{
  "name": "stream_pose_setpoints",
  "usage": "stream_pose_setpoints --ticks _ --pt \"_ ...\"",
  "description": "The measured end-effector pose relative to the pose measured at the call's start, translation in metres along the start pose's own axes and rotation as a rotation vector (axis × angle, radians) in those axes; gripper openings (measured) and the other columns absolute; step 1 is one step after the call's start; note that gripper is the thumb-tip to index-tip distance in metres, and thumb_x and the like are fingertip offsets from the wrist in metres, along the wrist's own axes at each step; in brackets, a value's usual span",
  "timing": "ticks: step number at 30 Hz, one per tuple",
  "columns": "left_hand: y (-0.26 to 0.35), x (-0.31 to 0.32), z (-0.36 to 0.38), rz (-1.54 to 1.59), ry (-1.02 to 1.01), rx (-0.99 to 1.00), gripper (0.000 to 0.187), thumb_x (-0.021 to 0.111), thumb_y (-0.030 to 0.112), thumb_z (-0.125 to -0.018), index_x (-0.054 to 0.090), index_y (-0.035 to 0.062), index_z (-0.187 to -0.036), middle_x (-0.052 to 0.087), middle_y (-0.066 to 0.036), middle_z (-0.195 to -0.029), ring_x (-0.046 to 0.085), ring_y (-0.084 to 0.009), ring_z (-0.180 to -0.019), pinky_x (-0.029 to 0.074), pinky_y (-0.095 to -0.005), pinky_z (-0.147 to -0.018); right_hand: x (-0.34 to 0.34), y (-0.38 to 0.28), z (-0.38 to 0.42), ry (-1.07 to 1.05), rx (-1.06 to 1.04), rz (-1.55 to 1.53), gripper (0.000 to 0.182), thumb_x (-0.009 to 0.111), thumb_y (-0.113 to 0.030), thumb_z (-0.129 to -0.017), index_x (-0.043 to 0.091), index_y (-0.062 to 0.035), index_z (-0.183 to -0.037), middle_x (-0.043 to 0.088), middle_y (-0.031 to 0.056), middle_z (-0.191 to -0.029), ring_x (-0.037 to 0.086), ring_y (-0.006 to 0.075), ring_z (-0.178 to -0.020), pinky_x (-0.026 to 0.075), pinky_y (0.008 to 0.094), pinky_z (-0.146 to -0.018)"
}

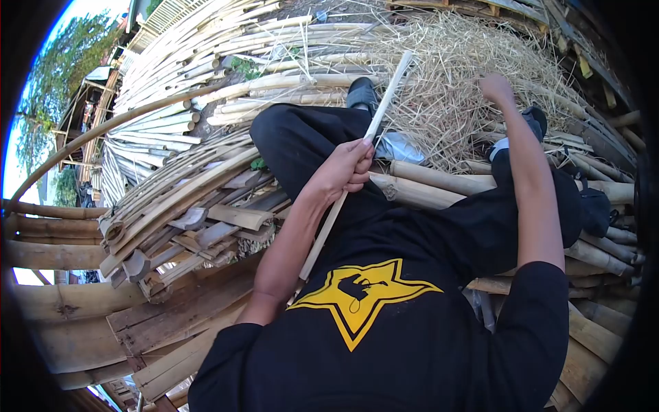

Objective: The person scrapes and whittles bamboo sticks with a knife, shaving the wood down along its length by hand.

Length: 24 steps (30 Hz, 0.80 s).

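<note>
while the left hand [348, 167] wraps its fingers [358, 180] around one pale strip [390, 103], the right hand [495, 89] curls beside one straw heap [439, 89]; its hold i cannot tell.

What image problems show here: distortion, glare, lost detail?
Head view: strong fisheye, black rounded corners; sky at left edge looks blown out; black shirt has little fold detail. Head view: pale strip in the left hand reads bright but distinct.

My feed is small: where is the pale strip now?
Head view, near the middle: the left hand grips the pale strip, its lower end by the yellow shirt star.
</note>
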<state>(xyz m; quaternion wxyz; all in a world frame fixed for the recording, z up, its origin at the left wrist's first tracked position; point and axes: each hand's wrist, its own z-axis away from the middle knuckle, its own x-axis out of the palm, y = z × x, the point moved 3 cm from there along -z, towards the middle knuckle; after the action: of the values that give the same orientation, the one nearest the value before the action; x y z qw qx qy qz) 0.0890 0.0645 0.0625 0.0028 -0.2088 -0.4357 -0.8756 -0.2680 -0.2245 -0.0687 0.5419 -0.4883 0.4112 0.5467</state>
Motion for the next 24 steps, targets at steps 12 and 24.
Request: stream_pose_setpoints --ticks 12,24 --pt "0.023 -0.001 -0.062 -0.231 0.275 0.106 0.029 0.040 0.031 -0.101 0.041 0.0112 -0.080 0.030 0.006 -0.057 0.023 -0.0031 -0.040 0.017 -0.0197 -0.034 -0.059 -0.204 0.105 -0.096 -0.467 -0.248 0.033 0.052 -0.022 -0.075 0.066 0.0057 -0.085 0.064 0.0270 -0.091 0.063 0.0402 -0.084 0.051 0.0428 -0.077" --pt "-0.021 0.006 -0.031 -0.294 0.290 0.104 0.028 0.041 0.030 -0.100 0.042 0.0116 -0.080 0.032 0.007 -0.057 0.026 -0.0022 -0.040 0.019 -0.0195 -0.035 -0.031 -0.134 0.078 -0.006 -0.175 -0.161 0.027 0.052 -0.017 -0.077 0.068 0.0008 -0.089 0.067 0.0225 -0.091 0.065 0.0354 -0.087 0.052 0.0421 -0.077"
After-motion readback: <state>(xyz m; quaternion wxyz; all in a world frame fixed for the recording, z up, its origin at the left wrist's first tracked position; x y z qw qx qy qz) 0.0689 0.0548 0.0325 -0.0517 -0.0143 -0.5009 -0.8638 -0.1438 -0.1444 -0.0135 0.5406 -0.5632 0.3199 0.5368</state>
